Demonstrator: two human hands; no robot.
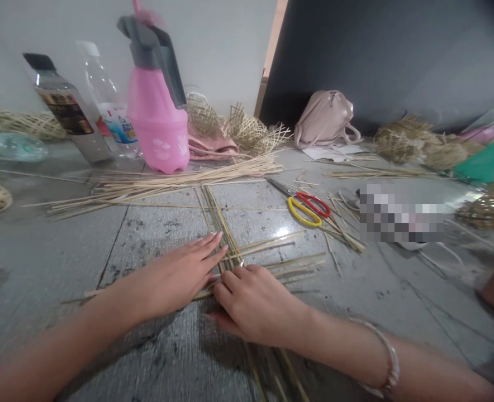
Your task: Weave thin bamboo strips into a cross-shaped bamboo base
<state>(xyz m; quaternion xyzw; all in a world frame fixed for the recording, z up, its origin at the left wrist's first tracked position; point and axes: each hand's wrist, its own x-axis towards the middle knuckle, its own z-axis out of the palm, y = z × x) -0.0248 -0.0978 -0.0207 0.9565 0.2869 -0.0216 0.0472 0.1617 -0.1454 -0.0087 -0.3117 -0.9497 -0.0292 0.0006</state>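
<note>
Thin bamboo strips [222, 215] lie crossed in a loose weave on the grey floor, some running away from me and others sideways to the right. My left hand [180, 273] rests flat over the crossing, fingers stretched out and pressing on the strips. Beside it, my right hand [255, 304] is curled with its fingers closed on the strips at the near right of the weave. What lies under both palms is hidden. A bracelet [392, 357] circles my right wrist. Scissors [305, 207] with red and yellow handles lie beyond the right hand.
Behind the weave lies a pile of loose strips [180, 181]. A pink spray bottle [158, 123] and plastic bottles [69, 111] stand at the back left. Woven bamboo pieces [251, 128], a pale bag [328, 120] and a green item [484, 159] sit farther back.
</note>
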